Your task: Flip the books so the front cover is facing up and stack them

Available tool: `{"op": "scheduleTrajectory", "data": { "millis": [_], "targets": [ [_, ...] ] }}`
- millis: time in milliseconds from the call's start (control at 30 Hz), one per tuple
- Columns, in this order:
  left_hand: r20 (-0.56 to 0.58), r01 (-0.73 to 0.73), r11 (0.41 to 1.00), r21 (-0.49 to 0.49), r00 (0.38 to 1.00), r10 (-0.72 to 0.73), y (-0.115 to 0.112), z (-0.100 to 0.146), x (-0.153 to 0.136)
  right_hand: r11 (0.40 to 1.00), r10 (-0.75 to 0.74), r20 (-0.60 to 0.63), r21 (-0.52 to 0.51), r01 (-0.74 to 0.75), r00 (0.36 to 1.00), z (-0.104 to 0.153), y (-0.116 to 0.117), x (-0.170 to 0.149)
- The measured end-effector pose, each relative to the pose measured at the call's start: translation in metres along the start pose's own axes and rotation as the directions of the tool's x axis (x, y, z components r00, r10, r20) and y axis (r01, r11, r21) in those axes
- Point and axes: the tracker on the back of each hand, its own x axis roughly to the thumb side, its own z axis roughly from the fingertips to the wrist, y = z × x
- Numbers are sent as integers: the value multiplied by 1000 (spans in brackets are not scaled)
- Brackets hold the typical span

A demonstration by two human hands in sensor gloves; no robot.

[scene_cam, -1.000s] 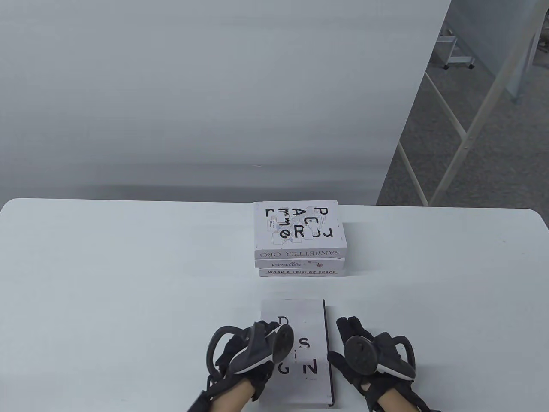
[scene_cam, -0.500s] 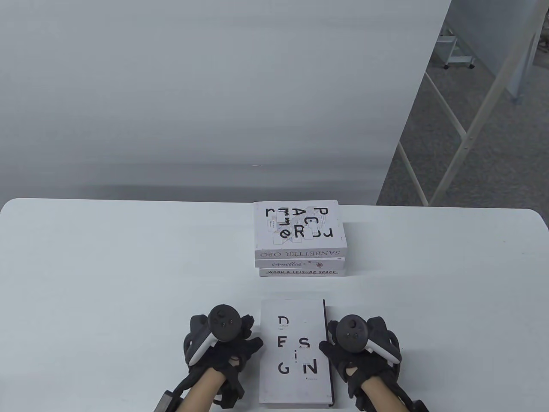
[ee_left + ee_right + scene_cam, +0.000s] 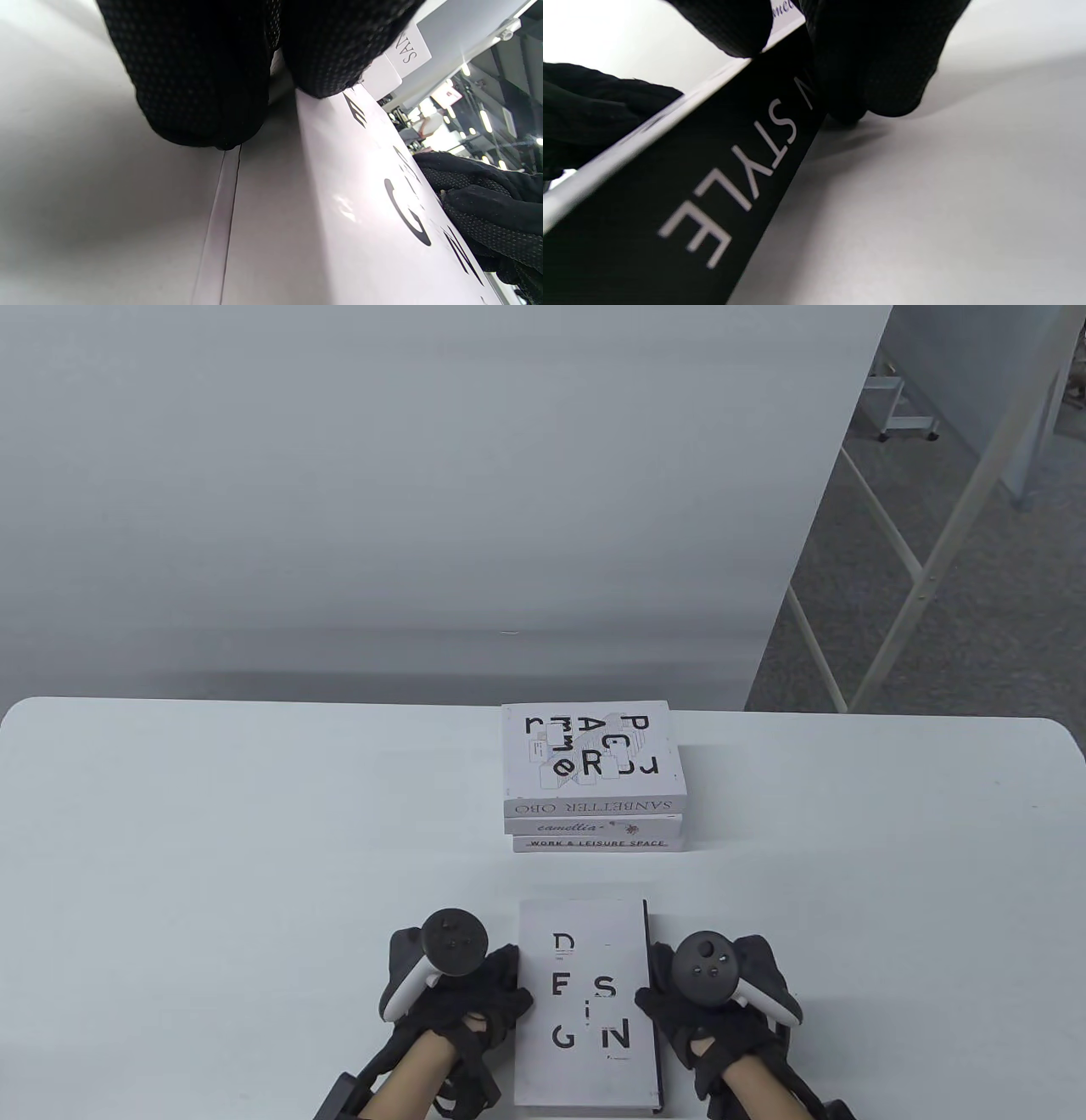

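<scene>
While both hands' fingers (image 3: 507, 984) pinch the DESIGN book (image 3: 585, 1001), a three-book stack (image 3: 592, 776) sits beyond

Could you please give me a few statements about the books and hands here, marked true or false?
1. The DESIGN book lies with its lettered cover up. True.
2. The stack holds five books. False: three spines show.
3. The left hand is at the book's left edge, the right hand at its dark spine side. True.
4. The DESIGN book sits on the stack. False: it lies on the table, nearer the person.
5. The stack's lowest spine reads WORK & LEISURE SPACE. True.
</scene>
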Motion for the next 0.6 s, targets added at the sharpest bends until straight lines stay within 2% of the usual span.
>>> {"op": "scheduleTrajectory", "data": {
  "millis": [233, 433, 600],
  "targets": [
    [-8, -125, 991, -50, 992, 125, 2, -3, -13, 983, 30, 86, -184, -14, 996, 25, -7, 14],
    [-26, -172, 983, -58, 985, 170, 5, -3, -22, 966, 84, 164, -255, -40, 983, 31, -7, 21],
    [-42, -171, 984, -53, 985, 169, 8, -1, -27, 910, 321, 223, -344, -234, 921, 35, 0, 34]
  ]
}}
